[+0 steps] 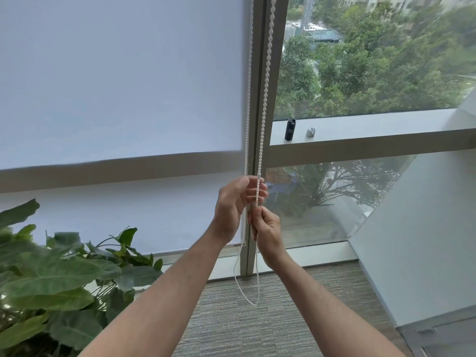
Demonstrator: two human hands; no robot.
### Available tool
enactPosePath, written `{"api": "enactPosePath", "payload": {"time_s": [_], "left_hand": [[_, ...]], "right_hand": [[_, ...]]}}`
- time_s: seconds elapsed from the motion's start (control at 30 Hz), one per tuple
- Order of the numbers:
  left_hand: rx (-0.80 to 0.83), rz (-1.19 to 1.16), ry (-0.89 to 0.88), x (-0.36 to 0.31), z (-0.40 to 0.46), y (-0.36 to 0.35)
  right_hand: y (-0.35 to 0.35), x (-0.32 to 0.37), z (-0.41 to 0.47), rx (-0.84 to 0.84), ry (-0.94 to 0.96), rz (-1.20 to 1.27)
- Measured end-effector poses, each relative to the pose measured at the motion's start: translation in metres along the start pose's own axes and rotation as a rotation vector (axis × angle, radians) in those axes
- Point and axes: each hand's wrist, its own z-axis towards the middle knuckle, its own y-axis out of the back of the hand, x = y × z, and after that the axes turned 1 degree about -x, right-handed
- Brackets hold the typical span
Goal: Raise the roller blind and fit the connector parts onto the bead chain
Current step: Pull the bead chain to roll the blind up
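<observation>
Two bare forearms reach up from the bottom edge toward the window. The right hand (266, 228) is closed in a loose fist around the right-hand strand of the white bead chain (265, 104), its fingers curled over the strand so the grip point itself is hidden. Just above and touching it, the left hand (235, 202) is half open, thumb and fingertips pinched at the same strand where a slightly thicker white piece sits on the beads; what that piece is cannot be made out. Below the hands the chain hangs in a slack loop (253, 300) over grey carpet (244, 331).

To the left, broad green plant leaves (59, 274) fill the corner, cut off by the frame edge. Behind the hands stands the window mullion (257, 99), with both chain strands running up along it and out of the top. The roller blind (116, 73) covers the left pane, its lower edge blurred. Farther right, on the window ledge (373, 124), a small black cylinder (290, 129) stands near a small silver part (311, 132), well apart from the hands. Trees show beyond the glass.
</observation>
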Motion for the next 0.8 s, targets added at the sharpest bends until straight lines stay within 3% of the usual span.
{"api": "enactPosePath", "payload": {"time_s": [0.17, 0.63, 0.8], "left_hand": [[0.074, -0.027, -0.103, -0.029, 0.005, -0.024], [-0.103, 0.096, -0.099, -0.005, 0.005, -0.027], [-0.113, 0.161, -0.075, 0.013, 0.0, -0.02]], "right_hand": [[0.007, -0.023, -0.009, 0.008, -0.057, -0.015], [0.034, -0.026, -0.003, 0.113, -0.233, -0.039], [0.03, 0.022, 0.023, 0.035, -0.096, 0.109]]}}
